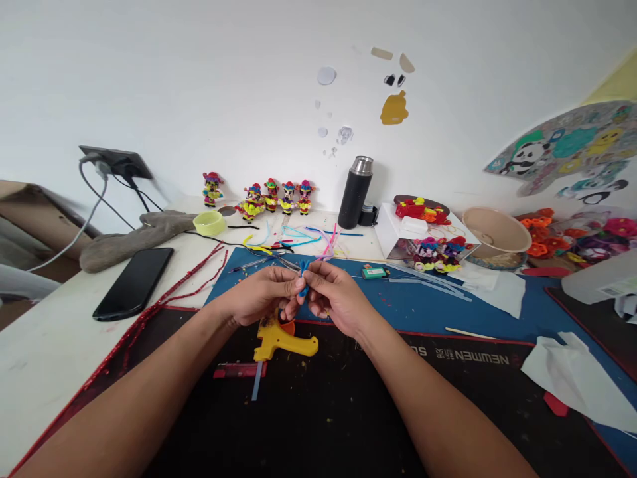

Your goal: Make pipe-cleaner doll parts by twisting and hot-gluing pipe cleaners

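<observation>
Between my two hands, over the front edge of the blue mat [403, 299], is a small bent blue pipe cleaner [303, 265]. My left hand [271, 289] pinches it from one side with thumb and fingertips. From the other side my right hand [334, 290] grips it too, the fingers curled in. The fingertips cover much of the piece. Just below the hands lies a yellow hot glue gun [286, 342], with a translucent glue stick [257, 382] poking out of it. A red cutter-like tool [233, 370] rests partly under the glue stick.
Loose pipe cleaners [298, 236] and several small dolls [253, 202] are along the wall. A black thermos [355, 192] stands beside a white box [393, 232]. On the left are a phone [133, 283] and red tinsel stems [149, 315]; white paper [580, 375] lies right.
</observation>
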Demonstrator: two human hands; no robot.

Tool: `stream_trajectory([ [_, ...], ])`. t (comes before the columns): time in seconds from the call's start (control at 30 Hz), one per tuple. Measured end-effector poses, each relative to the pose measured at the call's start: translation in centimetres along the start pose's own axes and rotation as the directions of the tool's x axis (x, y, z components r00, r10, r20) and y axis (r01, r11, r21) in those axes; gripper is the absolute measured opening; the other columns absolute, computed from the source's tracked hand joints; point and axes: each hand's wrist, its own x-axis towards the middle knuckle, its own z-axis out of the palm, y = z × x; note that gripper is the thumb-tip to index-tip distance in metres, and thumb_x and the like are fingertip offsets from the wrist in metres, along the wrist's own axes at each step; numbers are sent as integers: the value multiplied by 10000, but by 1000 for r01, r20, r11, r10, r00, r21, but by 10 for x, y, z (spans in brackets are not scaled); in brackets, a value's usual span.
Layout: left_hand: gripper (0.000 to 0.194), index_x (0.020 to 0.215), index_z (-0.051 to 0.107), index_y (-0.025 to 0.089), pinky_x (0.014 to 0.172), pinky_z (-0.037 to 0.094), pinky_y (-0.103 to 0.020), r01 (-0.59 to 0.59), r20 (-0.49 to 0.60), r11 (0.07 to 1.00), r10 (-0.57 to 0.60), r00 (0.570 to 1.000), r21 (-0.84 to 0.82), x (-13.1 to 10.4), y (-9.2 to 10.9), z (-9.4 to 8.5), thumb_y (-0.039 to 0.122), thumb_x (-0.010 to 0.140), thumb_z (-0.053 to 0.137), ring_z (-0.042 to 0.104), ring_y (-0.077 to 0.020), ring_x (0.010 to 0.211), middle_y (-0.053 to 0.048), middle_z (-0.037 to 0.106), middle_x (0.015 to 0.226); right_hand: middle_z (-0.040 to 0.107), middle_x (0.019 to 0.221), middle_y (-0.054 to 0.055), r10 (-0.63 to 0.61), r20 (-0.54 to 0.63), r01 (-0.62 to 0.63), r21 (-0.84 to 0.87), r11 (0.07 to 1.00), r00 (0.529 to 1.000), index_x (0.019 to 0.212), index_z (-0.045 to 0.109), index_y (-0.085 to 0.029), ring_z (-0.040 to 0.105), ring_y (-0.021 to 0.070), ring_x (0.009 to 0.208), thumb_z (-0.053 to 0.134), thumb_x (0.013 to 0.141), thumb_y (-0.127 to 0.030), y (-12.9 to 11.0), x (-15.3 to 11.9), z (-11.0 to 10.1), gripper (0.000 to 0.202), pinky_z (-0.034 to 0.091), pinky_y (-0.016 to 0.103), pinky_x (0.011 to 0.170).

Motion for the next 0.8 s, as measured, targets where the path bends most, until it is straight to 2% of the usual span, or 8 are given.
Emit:
stream_trajectory([
  [0.13, 471, 677, 689, 142, 479, 418, -236, 64, 56, 997, -62, 997, -33, -3, 1, -2, 561, 722, 899, 536, -113, 439, -18, 608, 513, 593, 558, -71, 30, 53, -32, 44, 999, 998, 894, 680, -211, 486, 82, 406, 902, 747, -515, -1, -2, 3, 404, 295, 202, 375],
  [0.2, 470, 698, 689, 145, 486, 424, -237, 51, 41, 999, -50, 998, -10, -3, 1, -2, 573, 746, 878, 541, -118, 453, -21, 610, 517, 566, 538, -75, 21, 25, -22, 53, 998, 999, 835, 669, -204, 473, 78, 402, 904, 744, -506, -2, -2, 4, 393, 278, 203, 375],
  [0.37, 527, 781, 720, 148, 535, 468, -243, -100, -24, 967, 109, 994, 235, -1, 6, 2, 671, 839, 753, 584, -132, 543, -41, 675, 634, 505, 493, -88, -58, -162, 61, 17, 998, 985, 681, 550, -204, 422, 60, 379, 912, 710, -506, -3, 3, -1, 472, 239, 201, 375],
  [0.47, 517, 743, 704, 157, 579, 498, -250, -130, -36, 905, 158, 987, 404, -2, 10, 6, 657, 870, 721, 584, -131, 572, -28, 666, 651, 492, 479, -93, -97, -216, 90, -43, 995, 972, 693, 542, -213, 406, 62, 368, 890, 720, -518, -2, 5, -3, 463, 237, 205, 371],
  [0.6, 446, 774, 706, 169, 563, 490, -244, -89, -83, 875, 146, 986, 477, -3, 11, 11, 601, 885, 719, 569, -131, 561, -11, 654, 638, 504, 473, -90, -125, -221, 106, -96, 990, 967, 722, 556, -217, 425, 70, 365, 874, 728, -542, 0, 4, -2, 455, 240, 203, 369],
  [0.8, 430, 681, 695, 168, 563, 489, -253, -96, -90, 869, 159, 983, 486, -1, 11, 10, 563, 843, 748, 561, -135, 557, -26, 659, 629, 520, 479, -85, -147, -195, 124, -123, 985, 970, 729, 556, -219, 422, 70, 369, 842, 768, -532, 1, 3, -1, 426, 239, 199, 369],
])
